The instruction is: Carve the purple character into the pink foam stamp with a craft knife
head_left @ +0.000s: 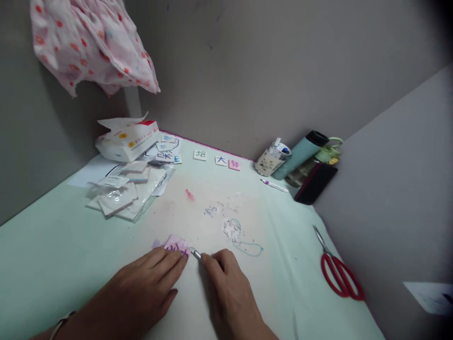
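Pink and roughly square, a thin block with purple markings (pixel 176 241) lies on the pale green table cover (pixel 106 245), partly under the fingertips of the left hand (pixel 141 288). That hand is laid out flat, its fingers extended close together over the block's near side rather than wrapped round it. The right hand (pixel 233 293) is closed in a narrow pinch on a slim, silvery, pen-like tool (pixel 197 255), whose tip is at the block's right edge; whether it touches cannot be told. Small pale and dark crumbs (pixel 231 230) lie beyond the tool, near a blue-green looping line (pixel 251 250) on the cover. The step in hand appears to be fine work at the block's edge, with one hand steadying and the other guiding. A further stroke would call for firm downward pressure from the left hand, light control of the tip, and the steadying fingertips kept out of its path.
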Demonstrator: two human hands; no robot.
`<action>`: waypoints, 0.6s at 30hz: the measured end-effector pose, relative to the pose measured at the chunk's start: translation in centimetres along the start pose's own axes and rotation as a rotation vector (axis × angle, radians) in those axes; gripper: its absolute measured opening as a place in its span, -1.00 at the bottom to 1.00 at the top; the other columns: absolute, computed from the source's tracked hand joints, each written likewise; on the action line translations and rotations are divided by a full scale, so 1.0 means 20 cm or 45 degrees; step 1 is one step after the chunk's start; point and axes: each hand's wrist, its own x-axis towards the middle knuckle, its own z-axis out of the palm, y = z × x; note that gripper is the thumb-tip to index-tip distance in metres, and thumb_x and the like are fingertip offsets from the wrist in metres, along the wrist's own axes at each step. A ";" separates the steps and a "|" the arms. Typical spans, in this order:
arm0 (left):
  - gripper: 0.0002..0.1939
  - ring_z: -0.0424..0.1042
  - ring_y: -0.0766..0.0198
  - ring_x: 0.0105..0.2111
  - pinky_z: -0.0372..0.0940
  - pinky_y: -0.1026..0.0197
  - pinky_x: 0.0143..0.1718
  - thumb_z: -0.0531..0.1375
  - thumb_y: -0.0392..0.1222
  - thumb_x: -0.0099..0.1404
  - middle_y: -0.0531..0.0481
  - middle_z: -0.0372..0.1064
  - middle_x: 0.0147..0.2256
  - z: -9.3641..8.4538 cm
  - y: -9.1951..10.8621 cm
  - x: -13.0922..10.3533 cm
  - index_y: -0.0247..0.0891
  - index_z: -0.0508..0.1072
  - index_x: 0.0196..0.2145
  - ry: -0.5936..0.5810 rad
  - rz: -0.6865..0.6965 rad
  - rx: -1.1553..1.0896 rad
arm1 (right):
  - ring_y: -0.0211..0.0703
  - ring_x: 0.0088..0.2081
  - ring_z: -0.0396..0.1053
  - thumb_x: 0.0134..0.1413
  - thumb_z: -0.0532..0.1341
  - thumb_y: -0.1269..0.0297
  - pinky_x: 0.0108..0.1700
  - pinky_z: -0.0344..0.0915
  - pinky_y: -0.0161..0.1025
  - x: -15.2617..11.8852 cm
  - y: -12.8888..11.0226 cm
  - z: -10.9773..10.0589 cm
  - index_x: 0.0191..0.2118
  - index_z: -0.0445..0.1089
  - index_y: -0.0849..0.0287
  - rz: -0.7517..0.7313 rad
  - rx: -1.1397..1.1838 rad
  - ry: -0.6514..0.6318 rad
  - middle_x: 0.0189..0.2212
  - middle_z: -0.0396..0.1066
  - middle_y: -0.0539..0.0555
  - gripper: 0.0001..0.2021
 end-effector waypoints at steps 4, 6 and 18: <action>-0.56 0.55 0.08 -0.08 0.18 0.02 0.05 -0.01 -0.44 0.38 -0.08 0.63 -0.01 0.00 0.00 0.00 -0.32 0.46 0.11 0.009 0.009 -0.017 | -0.04 -0.31 0.41 0.12 0.06 0.64 -0.35 0.40 -0.22 -0.01 0.00 0.01 0.24 0.23 0.16 -0.039 0.030 0.073 -0.23 0.37 0.15 -0.43; -0.55 0.54 0.07 -0.06 0.17 0.02 0.07 -0.01 -0.45 0.37 -0.09 0.63 0.00 0.00 0.00 0.00 -0.33 0.46 0.13 0.009 -0.006 -0.018 | -0.05 -0.30 0.40 0.12 0.07 0.65 -0.34 0.39 -0.24 -0.01 0.01 0.01 0.24 0.23 0.15 -0.032 0.060 0.073 -0.23 0.36 0.14 -0.42; -0.52 0.56 0.05 -0.08 0.27 0.05 -0.05 0.01 -0.43 0.34 -0.07 0.63 0.01 0.00 -0.01 -0.01 -0.30 0.46 0.15 0.020 -0.011 -0.009 | -0.10 -0.29 0.40 0.20 0.00 0.62 -0.31 0.43 -0.23 0.01 0.01 -0.03 0.25 0.23 0.11 0.017 0.280 0.077 -0.21 0.33 0.13 -0.46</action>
